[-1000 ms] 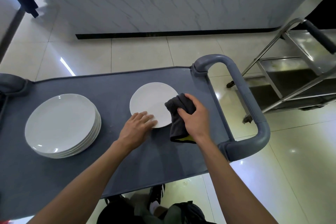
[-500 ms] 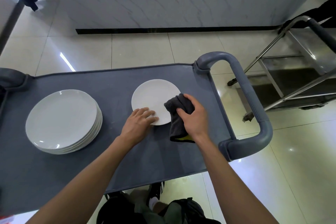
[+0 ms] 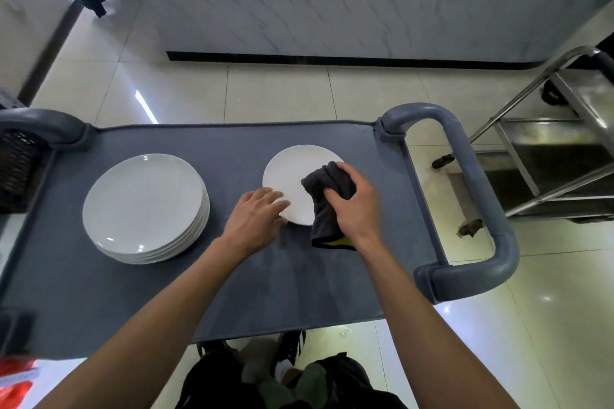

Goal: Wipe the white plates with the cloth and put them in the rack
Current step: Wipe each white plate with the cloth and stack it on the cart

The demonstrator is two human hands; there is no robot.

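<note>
A single white plate (image 3: pixel 292 173) lies flat on the grey cart top (image 3: pixel 232 276). My right hand (image 3: pixel 354 206) grips a dark grey cloth (image 3: pixel 324 206) with a yellow edge and presses it on the plate's right side. My left hand (image 3: pixel 255 217) rests with straight fingers on the plate's near left rim, holding it down. A stack of several white plates (image 3: pixel 143 206) sits on the cart's left part.
The cart's grey loop handle (image 3: pixel 478 196) stands at the right end, another handle (image 3: pixel 43 129) at the left. A dark crate (image 3: pixel 16 169) is at the far left. A steel trolley (image 3: pixel 561 149) stands on the tiled floor to the right.
My right hand has slid the cloth further onto the plate. My left hand stays on the near rim. The view has shifted a little.
</note>
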